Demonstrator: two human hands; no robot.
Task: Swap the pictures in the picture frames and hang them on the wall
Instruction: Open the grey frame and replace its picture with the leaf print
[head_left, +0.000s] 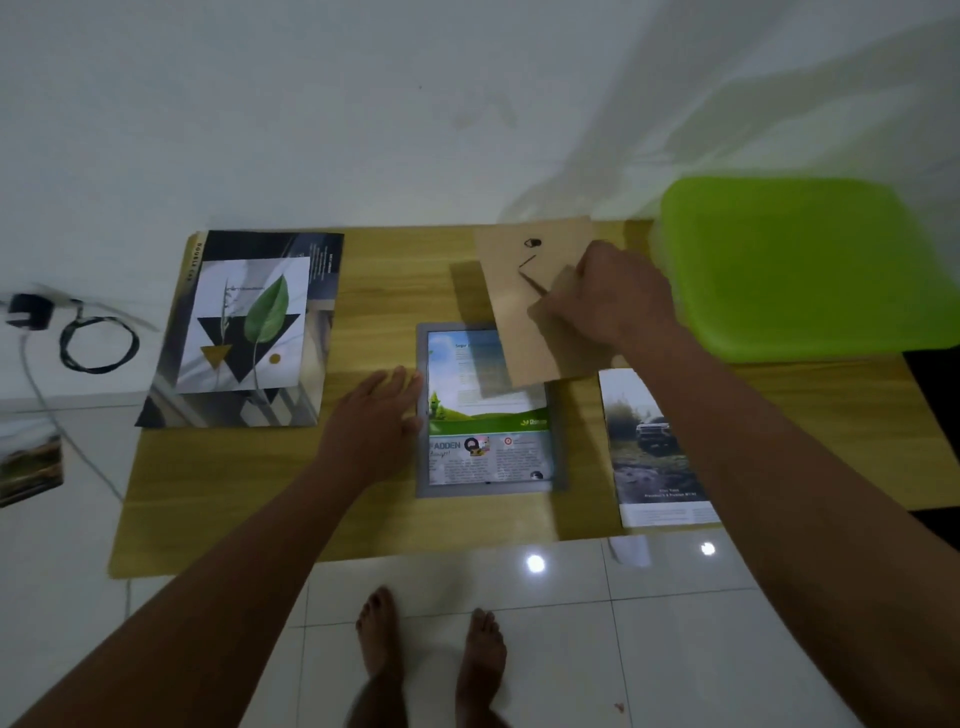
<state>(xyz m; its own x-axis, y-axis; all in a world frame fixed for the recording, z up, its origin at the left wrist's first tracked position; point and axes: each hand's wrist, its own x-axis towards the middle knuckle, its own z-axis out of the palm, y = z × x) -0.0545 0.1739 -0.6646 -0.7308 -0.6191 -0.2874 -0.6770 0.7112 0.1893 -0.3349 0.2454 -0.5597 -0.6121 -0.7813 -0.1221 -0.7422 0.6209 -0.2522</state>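
Note:
A grey picture frame (423, 415) lies flat in the middle of the wooden table (363, 519), with a green and blue printed page (485, 431) inside it. My left hand (379, 421) rests with straight fingers against the frame's left edge. My right hand (610, 299) grips a brown backing board (519, 291) with a black hanger, held tilted above the frame's upper right corner. A leaf picture (244, 322) lies on a dark magazine (322, 312) at the table's left. A page showing a car (652, 447) lies to the right of the frame.
A bright green plastic lid or tray (800, 265) sits at the table's back right. A black charger and coiled cable (93, 340) lie on the floor to the left, near another picture (31, 467). The white wall rises behind. My bare feet (431, 654) stand on white tiles.

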